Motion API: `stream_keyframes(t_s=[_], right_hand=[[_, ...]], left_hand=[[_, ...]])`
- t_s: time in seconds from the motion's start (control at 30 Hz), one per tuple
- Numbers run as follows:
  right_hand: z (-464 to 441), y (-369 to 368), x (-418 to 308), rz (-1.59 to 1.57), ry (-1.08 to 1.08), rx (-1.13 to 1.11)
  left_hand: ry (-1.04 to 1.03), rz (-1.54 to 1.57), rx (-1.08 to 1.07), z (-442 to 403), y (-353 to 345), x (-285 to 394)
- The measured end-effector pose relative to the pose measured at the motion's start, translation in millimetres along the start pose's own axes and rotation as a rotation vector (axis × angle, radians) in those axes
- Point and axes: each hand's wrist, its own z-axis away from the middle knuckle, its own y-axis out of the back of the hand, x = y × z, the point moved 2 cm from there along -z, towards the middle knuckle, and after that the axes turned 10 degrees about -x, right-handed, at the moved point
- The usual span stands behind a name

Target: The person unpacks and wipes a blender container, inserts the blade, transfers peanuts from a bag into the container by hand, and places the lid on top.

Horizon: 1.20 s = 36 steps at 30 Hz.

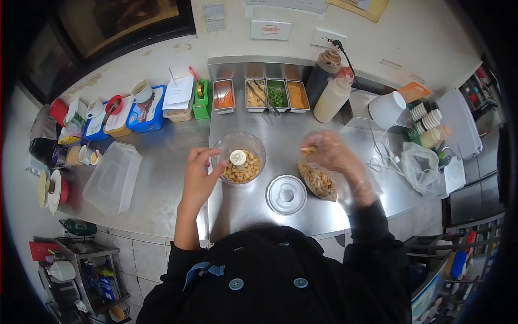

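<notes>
A clear round processor bowl (246,171) with a white centre hub holds light brown nuts. At its left rim is my left hand (202,175), fingers apart, with nothing held in it. My right hand (330,153) wears a clear plastic glove and closes round some nuts at its fingertips. Just below that hand, a clear plastic bag of nuts (318,182) lies on the steel counter (243,216). Between the bowl and the bag lies a round clear lid (286,195).
Metal trays of food (277,94) line the back, beside squeeze bottles (332,100). An empty clear container (113,177) and blue tubs (147,109) are at left. A white cable (384,156), a plastic bag (421,169) and stacked cups (429,120) are at right.
</notes>
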Motion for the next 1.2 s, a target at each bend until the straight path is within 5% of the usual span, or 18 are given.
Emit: stream_keyframes(t_s=[0.07,0.13,0.33,0.4,0.93,1.1,1.17,1.2], right_hand=[[-22,-15,-30,0.026,0.313,-0.018],[-46,-43,-51,0.021,0.383,-0.052],[-73,-107,-95,0.04,0.285,-0.184],[-77,-115,-99,-0.041,0.371,-0.03],[-52,-76,-96,0.103,0.3,-0.103],[-31,-72,-77,-0.216,0.491,0.051],[-4,-54,-60,-0.126,0.448,0.124],[18,-37,-52,-0.338,0.267,0.085]], left_hand=[[-0.006,0.018,0.003,1,-1,0],[-0.008,0.035,0.008,3,0,0],[-0.042,-0.017,0.074,9,7,-11],[-0.038,-0.016,0.091,10,8,-14],[-0.039,-0.025,0.099,6,6,-16],[0.057,-0.022,0.111,6,4,9],[0.01,-0.011,0.084,5,-4,19],[-0.026,0.016,0.07,4,-8,25]])
